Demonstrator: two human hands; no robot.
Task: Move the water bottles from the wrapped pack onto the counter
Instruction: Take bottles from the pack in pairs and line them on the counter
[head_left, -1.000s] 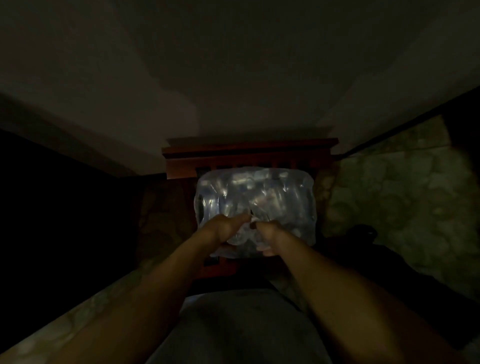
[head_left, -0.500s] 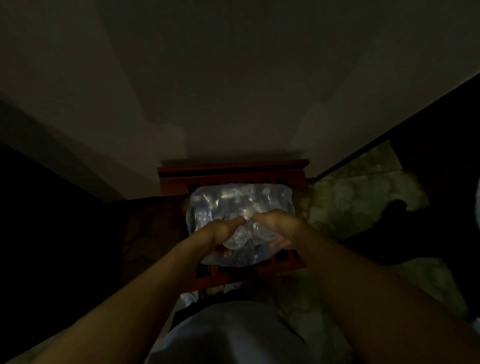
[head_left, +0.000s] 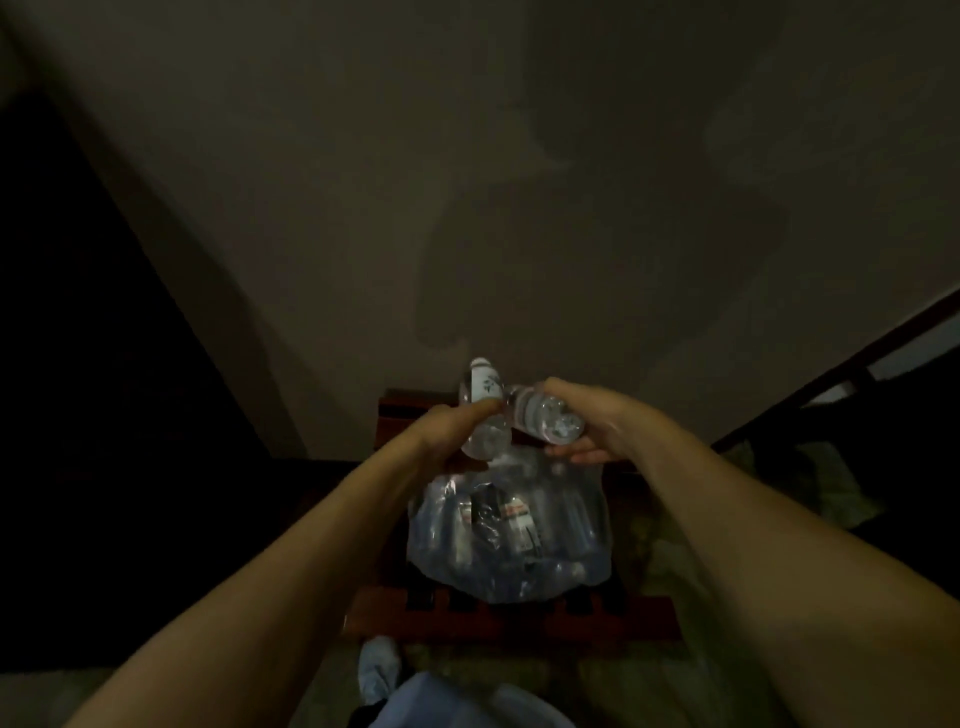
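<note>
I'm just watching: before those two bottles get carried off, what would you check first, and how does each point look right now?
1. Left hand has a firm hold on its bottle: ok, fingers curl round it.
2. Right hand has a firm hold on the other bottle: ok, held from both sides.
3. Both bottles are free of the wrapped pack: ok, they are lifted above it.
4. The pack sits steady on the red slatted stand: ok, it rests on the slats.
5. Caps are tight: cannot tell, too dim.
6. The counter has room: cannot tell, no counter is clearly in view.
</note>
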